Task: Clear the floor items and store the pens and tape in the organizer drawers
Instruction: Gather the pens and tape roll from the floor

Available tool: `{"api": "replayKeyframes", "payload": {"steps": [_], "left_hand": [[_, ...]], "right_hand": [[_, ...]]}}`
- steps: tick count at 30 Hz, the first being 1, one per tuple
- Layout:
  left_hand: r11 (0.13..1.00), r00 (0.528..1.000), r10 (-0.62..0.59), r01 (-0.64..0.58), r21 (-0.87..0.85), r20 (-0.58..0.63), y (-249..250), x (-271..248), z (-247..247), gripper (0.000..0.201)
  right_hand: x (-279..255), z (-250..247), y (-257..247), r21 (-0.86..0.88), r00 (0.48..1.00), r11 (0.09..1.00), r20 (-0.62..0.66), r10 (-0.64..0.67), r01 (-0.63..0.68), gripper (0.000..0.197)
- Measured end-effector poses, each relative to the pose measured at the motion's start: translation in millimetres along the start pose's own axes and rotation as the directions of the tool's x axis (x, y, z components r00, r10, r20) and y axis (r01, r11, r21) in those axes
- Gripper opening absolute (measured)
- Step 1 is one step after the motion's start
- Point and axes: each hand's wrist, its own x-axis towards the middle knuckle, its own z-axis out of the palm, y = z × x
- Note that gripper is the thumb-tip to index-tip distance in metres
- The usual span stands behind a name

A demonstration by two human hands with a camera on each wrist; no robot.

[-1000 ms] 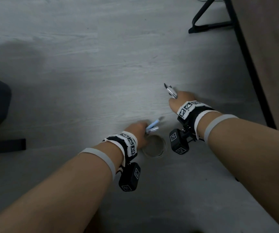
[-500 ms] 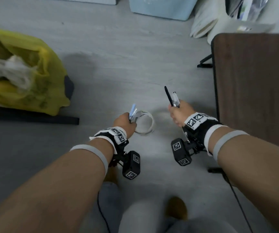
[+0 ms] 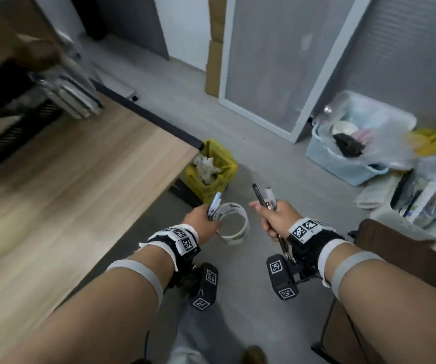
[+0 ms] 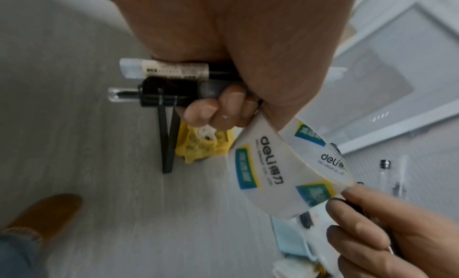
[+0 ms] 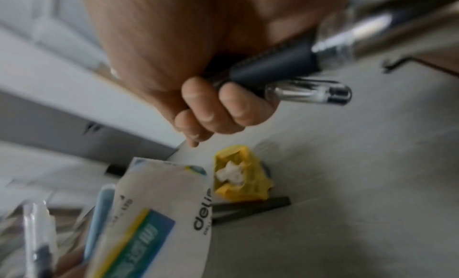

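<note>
My left hand [image 3: 203, 225] is raised above the floor and grips a white tape roll [image 3: 234, 225] with green-and-yellow labels, plus a few pens [image 3: 214, 204] that stick up past my fingers. In the left wrist view the fingers [image 4: 201, 113] curl round the pens [image 4: 164, 71], and the tape roll [image 4: 268, 170] hangs below the thumb. My right hand [image 3: 274, 219] holds a black pen and a clear pen [image 3: 263, 198] upright in a fist. The right wrist view shows those pens [image 5: 285, 66] under curled fingers [image 5: 228, 107]. No organizer is clearly visible.
A light wooden table [image 3: 67, 193] fills the left, with blurred black and grey items at its far end. A yellow-lined bin [image 3: 211, 169] stands by its corner. A light-blue tub [image 3: 343, 158], bags and a dark brown surface [image 3: 395, 248] are at the right.
My left hand has picked the tape roll off the floor. Both hands have risen with their items, and my view has lifted from the floor to the table and room.
</note>
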Motion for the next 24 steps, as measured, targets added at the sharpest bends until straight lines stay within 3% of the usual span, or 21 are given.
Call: {"api": "replayKeyframes", "payload": {"steps": [5,8,10,14,18,21,24], "left_hand": [[0.992,0.980,-0.074,0.054,-0.111,-0.187,-61,-94,-110,0.017],[0.959,0.940,-0.203,0.135,-0.247,-0.273,-126,-143,-169,0.020],[0.923,0.905,-0.296,0.188,-0.336,-0.305,-174,-166,-201,0.020],[0.855,0.825,-0.457,0.303,-0.421,-0.333,-280,-200,-256,0.022],[0.814,0.781,-0.548,0.416,-0.405,-0.300,-372,-211,-299,0.021],[0.795,0.752,-0.585,0.458,-0.397,-0.304,-419,-203,-317,0.025],[0.775,0.745,-0.612,0.499,-0.389,-0.264,-446,-196,-326,0.026]], "right_hand": [[-33,96,-100,-0.210,0.972,0.967,0.212,-0.096,0.142,0.025],[-47,171,-148,-0.320,0.921,0.929,0.386,-0.051,0.186,0.028],[-49,222,-170,-0.411,0.900,0.885,0.435,-0.018,0.216,0.025],[-44,338,-200,-0.641,0.886,0.694,0.464,0.011,0.327,0.033],[-34,457,-224,-0.763,0.863,0.503,0.502,0.063,0.407,0.032],[-26,524,-236,-0.813,0.831,0.291,0.548,0.093,0.504,0.032],[-9,566,-238,-0.827,0.821,0.154,0.559,0.118,0.541,0.028]]}}
